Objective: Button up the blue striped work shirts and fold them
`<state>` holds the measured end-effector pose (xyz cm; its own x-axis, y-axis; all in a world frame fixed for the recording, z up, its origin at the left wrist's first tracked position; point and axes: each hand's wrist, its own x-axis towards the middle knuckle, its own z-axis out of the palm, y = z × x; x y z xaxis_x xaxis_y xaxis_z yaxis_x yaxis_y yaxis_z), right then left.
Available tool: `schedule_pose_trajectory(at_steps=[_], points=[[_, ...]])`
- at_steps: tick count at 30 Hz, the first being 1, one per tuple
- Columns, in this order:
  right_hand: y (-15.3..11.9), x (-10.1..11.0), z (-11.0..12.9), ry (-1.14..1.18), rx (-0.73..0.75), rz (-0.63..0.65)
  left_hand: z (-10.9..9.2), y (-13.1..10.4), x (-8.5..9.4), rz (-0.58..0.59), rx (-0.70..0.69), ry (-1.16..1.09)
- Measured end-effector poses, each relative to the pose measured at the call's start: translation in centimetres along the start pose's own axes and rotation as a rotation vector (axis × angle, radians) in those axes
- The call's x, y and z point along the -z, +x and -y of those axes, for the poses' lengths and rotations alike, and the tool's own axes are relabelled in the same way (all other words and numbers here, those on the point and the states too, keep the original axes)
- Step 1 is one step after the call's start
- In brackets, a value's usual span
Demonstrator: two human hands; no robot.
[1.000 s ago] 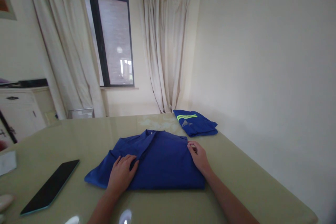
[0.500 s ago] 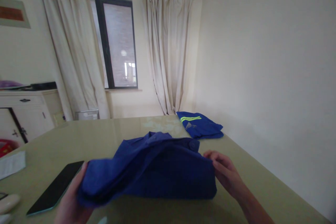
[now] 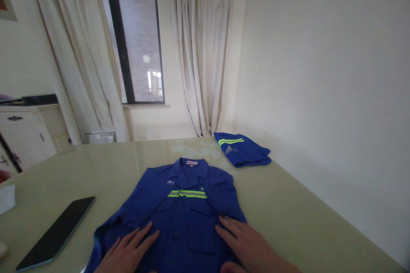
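A blue work jacket [image 3: 174, 222] lies front side up on the table, its collar toward the far end. Yellow-green and grey reflective stripes cross its chest, and both sleeves lie inward over the front. My left hand [image 3: 128, 249] rests flat on the jacket's lower left, fingers spread. On the lower right, my right hand [image 3: 245, 241] presses on the cloth with fingers stretched out. The jacket's bottom edge is out of view.
A folded blue garment [image 3: 241, 150] with matching stripes lies at the table's far right corner. Left of the jacket is a dark tablet-like slab [image 3: 57, 232]. White paper [image 3: 7, 199] sits at the left edge. A wall [image 3: 320, 94] runs along the right side.
The raised cloth that both hands held by its ends is now down flat, showing the jacket's striped front and collar. Both hands have let go and moved inward onto it.
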<state>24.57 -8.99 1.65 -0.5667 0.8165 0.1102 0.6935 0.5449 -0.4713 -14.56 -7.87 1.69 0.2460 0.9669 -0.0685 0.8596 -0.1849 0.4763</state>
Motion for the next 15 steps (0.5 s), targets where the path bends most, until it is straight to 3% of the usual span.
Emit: schedule_pose_trajectory(at_steps=[5,10,13,15], points=[[5.5,0.7,-3.0,-0.144,-0.165,-0.066,-1.5,1.8,0.9,0.132,0.054,0.088],[12.5,2.5,-6.4,-0.16,-0.255,-0.083,-3.2,6.3,1.5,0.131,0.032,0.15],[14.9,1.9,-8.2,-0.163,-0.312,-0.25,-2.7,9.7,1.7,0.019,0.091,0.169],[15.4,1.2,-9.2,-0.226,-0.385,-0.416,-1.0,11.4,1.7,-0.169,0.209,0.219]])
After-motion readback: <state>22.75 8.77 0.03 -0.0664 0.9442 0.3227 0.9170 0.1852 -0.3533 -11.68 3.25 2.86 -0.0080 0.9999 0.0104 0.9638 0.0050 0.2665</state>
